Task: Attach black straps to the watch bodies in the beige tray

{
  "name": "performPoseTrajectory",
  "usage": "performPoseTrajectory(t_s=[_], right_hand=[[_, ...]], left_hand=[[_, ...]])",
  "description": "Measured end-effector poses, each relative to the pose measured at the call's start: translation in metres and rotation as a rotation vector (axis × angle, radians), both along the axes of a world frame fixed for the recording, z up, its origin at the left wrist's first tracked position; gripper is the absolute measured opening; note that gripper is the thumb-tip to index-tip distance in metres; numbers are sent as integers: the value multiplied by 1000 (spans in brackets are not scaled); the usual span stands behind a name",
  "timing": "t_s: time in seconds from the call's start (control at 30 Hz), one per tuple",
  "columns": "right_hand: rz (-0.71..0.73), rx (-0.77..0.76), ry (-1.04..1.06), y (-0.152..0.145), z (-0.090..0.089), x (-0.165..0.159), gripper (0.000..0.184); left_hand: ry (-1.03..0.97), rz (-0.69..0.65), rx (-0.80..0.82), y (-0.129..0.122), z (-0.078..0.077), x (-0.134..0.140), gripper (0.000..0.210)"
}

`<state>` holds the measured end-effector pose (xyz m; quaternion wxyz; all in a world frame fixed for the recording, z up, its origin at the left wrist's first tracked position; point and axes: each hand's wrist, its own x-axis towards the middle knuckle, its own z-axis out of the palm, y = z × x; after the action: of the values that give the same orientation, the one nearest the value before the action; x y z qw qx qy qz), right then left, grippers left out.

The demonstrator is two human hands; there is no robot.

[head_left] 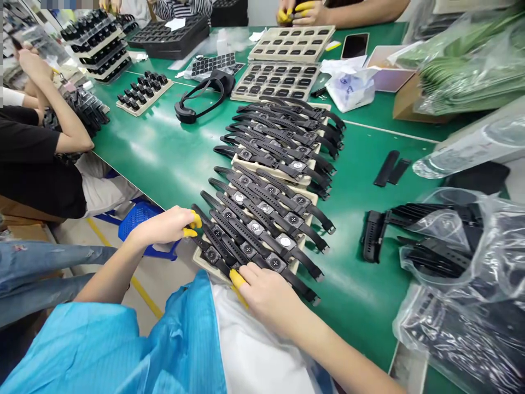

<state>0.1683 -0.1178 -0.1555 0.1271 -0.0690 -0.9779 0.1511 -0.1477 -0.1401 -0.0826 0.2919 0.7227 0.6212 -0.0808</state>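
Observation:
In front of me a cream tray [200,261] holds rows of black smartwatches [254,227], backs up, straps spread out. My left hand [170,225], with yellow finger cots, is closed at the tray's left edge, thumb and finger on a strap end of the nearest corner smartwatch [212,255]. At the front edge, my right hand [264,290] has its cot-covered fingers closed around that watch's other strap end; its fingertips are partly hidden. Behind this tray stands another tray [246,167] full of strapped smartwatches.
Loose straps [388,168] and plastic bags of straps [451,257] lie at right. Beyond are trays of watch bodies [276,81], a black headband device [205,98], a phone [355,46] and a water bottle [471,142]. Co-workers sit left and opposite; a blue stool [141,221] stands left.

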Motion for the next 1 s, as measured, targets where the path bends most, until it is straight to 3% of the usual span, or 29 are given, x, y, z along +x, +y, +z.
performPoseTrajectory(t_s=[0.1,0.17,0.23,0.3,0.37,0.43,0.57,0.8,0.9,1.0], right_hand=[[-4,-90,8,20,14,8,12],[-104,-143,88,47,18,18,18],[-326,-190,148,84,13,35,23],[-670,-138,170,123,-2,57,25],[-1033,-34,143,155,-24,81,28],[-1252,-3,89,174,-46,100,31],[-1333,-33,-118,180,-68,113,38],[-1339,-59,-210,172,-66,105,42],[-1339,-63,-236,172,-67,105,44],[-1352,-64,-248,173,-67,105,45]], left_hand=[[76,145,137,-12,6,-8,22],[69,271,93,-26,10,-9,34],[-7,338,-122,-41,9,-6,43],[-130,347,-304,-55,0,2,46],[-223,379,-323,-67,-14,14,48],[-230,438,-273,-76,-26,25,48],[-98,516,-206,-86,-34,39,41],[-21,505,-171,-87,-25,45,38],[-76,572,-160,-90,-27,42,46],[-395,776,-132,-97,-35,46,51]])
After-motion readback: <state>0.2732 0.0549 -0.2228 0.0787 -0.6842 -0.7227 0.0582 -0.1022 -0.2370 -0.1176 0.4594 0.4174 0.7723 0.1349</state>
